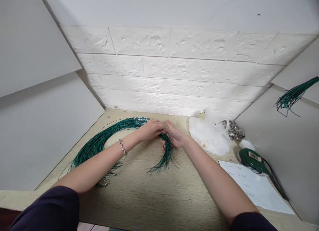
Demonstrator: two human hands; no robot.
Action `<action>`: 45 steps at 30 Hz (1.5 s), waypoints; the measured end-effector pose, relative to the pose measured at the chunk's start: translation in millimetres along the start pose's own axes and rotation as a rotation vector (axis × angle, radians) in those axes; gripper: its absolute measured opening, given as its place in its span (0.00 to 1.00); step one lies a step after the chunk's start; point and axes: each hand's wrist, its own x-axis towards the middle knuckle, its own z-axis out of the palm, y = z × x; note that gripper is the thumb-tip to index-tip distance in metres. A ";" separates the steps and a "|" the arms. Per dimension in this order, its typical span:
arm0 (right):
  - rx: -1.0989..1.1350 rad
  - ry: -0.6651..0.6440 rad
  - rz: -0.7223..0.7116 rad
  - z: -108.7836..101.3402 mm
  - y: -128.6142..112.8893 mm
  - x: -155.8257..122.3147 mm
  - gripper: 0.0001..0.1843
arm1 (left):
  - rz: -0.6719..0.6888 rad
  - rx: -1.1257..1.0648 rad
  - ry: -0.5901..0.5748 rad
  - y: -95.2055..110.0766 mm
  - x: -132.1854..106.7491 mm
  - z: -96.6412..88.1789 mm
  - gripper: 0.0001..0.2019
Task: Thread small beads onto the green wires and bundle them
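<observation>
A long bundle of thin green and black wires point(107, 136) arcs across the table, with small white pieces along its top near my left hand. My left hand point(152, 129) is closed around the bundle close to its right end. Beyond the grip, the loose wire ends point(166, 154) fan out and hang down toward the table. My right hand point(174, 135) is at the same end, its thumb raised and its other fingers curled behind the wires. How firmly those fingers press on the wires is partly hidden. The bundle's other ends lie beneath my left forearm.
Right of my hands lies a white plastic bag point(209, 134), beside a heap of small metal parts point(233, 130). A green tape measure point(253, 161) rests on a handwritten paper sheet point(259, 191). More green wires point(295, 94) jut in over the right-hand panel. A white brick-patterned wall point(159, 68) closes off the back.
</observation>
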 end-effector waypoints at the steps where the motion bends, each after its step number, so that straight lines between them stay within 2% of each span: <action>1: -0.003 0.021 -0.002 1.7 -0.7 -1.0 0.41 | -0.001 -0.001 0.004 1.2 0.1 -0.9 0.09; 5: -0.010 0.084 0.007 9.3 -4.1 -6.0 0.42 | -0.010 -0.029 0.041 4.0 1.2 -5.8 0.09; 10: -0.010 0.066 0.011 9.3 -3.9 -6.6 0.43 | -0.017 -0.059 0.086 8.1 1.9 -8.1 0.08; 20: -0.004 0.057 0.023 1.1 0.6 1.4 0.40 | 0.070 -0.033 -0.002 17.3 -2.5 3.5 0.09; 23: 0.005 0.010 0.013 1.7 0.5 1.6 0.41 | 0.052 -0.044 -0.019 16.5 -2.9 1.6 0.08; 27: 0.027 -0.042 0.010 0.1 0.3 0.8 0.42 | 0.016 0.002 -0.107 16.7 -1.4 -2.9 0.09; 33: 0.090 -0.083 -0.006 -6.3 0.5 -0.8 0.42 | 0.040 0.084 -0.213 17.1 1.7 -7.1 0.06; 39: 0.080 -0.106 0.001 -10.6 1.3 0.9 0.41 | 0.029 0.037 -0.211 15.5 2.3 -5.5 0.06; 42: 0.076 -0.083 0.011 -9.7 1.0 1.3 0.41 | -0.024 0.010 -0.187 14.0 1.9 -3.3 0.07; 45: 0.070 -0.043 0.014 -5.9 -0.6 -0.2 0.42 | 0.002 -0.038 -0.184 12.3 1.6 -2.8 0.09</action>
